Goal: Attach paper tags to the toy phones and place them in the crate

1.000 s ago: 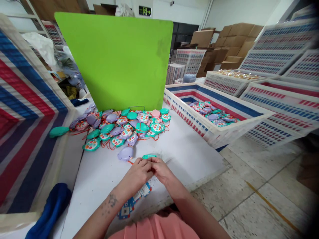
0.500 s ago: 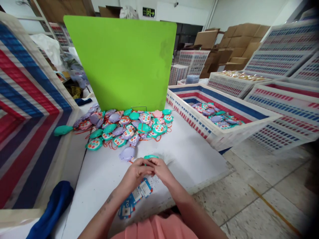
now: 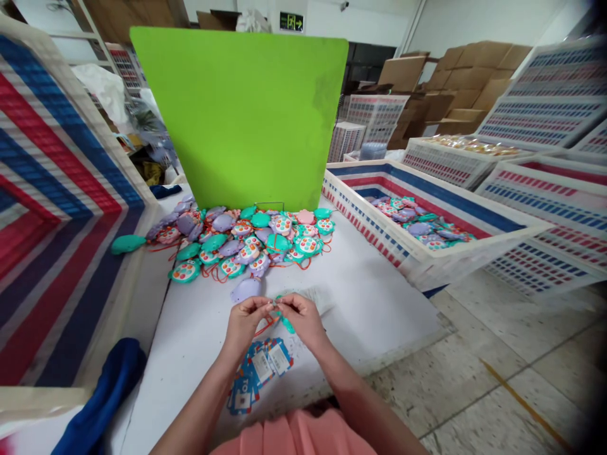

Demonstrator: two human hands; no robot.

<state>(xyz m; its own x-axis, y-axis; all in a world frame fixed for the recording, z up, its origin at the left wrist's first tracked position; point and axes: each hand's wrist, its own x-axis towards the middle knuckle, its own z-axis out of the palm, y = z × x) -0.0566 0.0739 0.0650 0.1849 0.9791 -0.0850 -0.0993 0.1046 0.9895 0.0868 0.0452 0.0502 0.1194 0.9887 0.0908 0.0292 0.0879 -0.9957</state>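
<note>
My left hand (image 3: 247, 319) is closed in a pinch, its fingertips meeting those of my right hand (image 3: 305, 321) over the table. What the left fingertips hold is too small to make out; an orange cord (image 3: 266, 326) loops just below them. A teal toy (image 3: 288, 324) shows under the curled fingers of my right hand, mostly covered by them. Just beyond my left hand lies a purple toy (image 3: 245, 290). Overlapping blue and white printed cards (image 3: 260, 368) lie on the table between my forearms. Farther off is a heap of teal, purple and pink toys (image 3: 249, 251) with coloured buttons and orange cords.
A green board (image 3: 246, 120) stands upright behind the heap. On the right, a striped crate (image 3: 408, 253) holds more toys. Another large striped crate (image 3: 102, 278) is tilted at the left, with blue cloth (image 3: 111, 385) near it. Stacked crates and cardboard boxes (image 3: 467, 76) fill the background.
My hands have shifted from overlapping to fingertip against fingertip. The teal toy has turned and now shows below the right fingers, and the orange cord is visible. The view has shifted slightly.
</note>
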